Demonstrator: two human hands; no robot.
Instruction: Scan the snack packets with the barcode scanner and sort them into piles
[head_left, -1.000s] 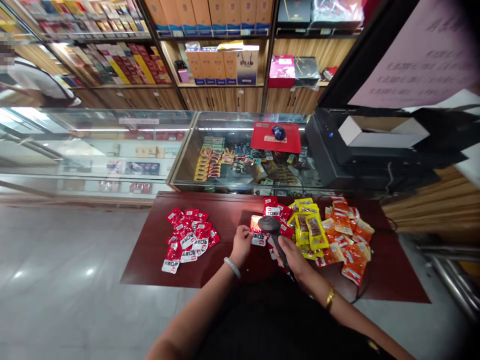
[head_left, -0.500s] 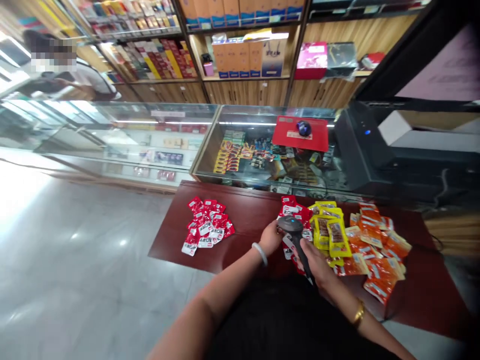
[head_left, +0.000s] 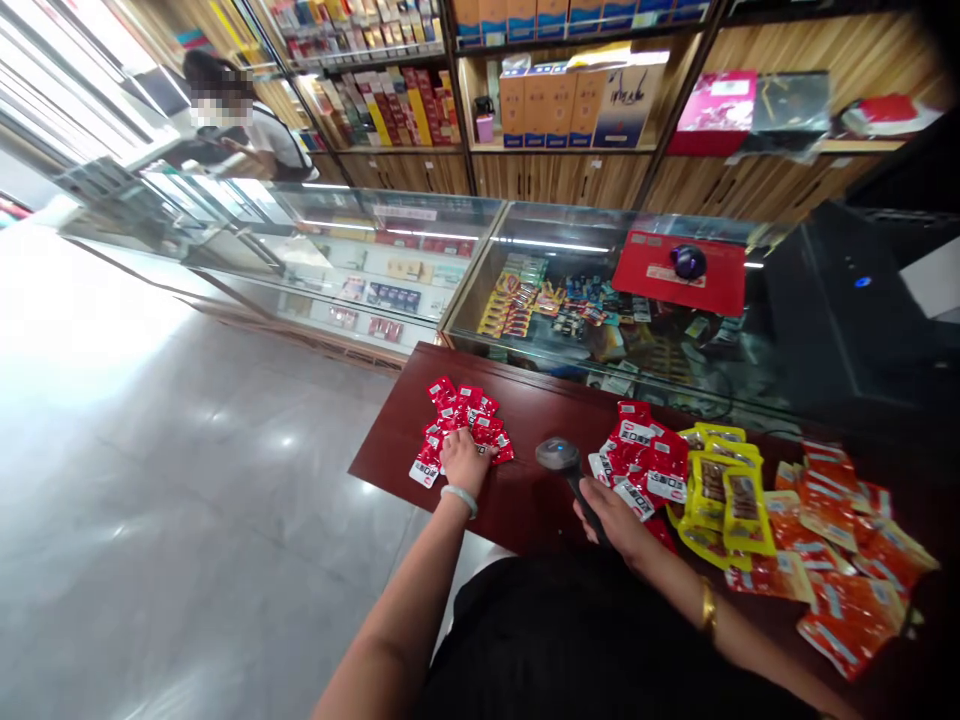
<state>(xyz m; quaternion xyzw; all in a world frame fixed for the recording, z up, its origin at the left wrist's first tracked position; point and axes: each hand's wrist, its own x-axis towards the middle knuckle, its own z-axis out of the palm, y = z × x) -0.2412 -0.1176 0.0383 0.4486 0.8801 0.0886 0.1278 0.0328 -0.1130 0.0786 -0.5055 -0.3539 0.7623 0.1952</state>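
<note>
On the dark red wooden bench [head_left: 525, 500], the left hand [head_left: 465, 462] lies flat, fingers spread, on a small heap of red foil snack packets [head_left: 461, 425] at the left. Right of it, the right hand [head_left: 616, 522] has its grip clamped on a black handheld barcode scanner [head_left: 566, 468]. Farther right lie red packets [head_left: 641, 460], yellow packets [head_left: 724, 490] and orange packets [head_left: 847, 560].

Left hand [head_left: 465, 462] on red packet pile [head_left: 461, 428] — right hand [head_left: 619, 520] grips scanner [head_left: 568, 470].

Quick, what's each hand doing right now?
Left hand: resting on the left pile of red packets; grip cannot be told.
Right hand: closed around the barcode scanner.
</note>
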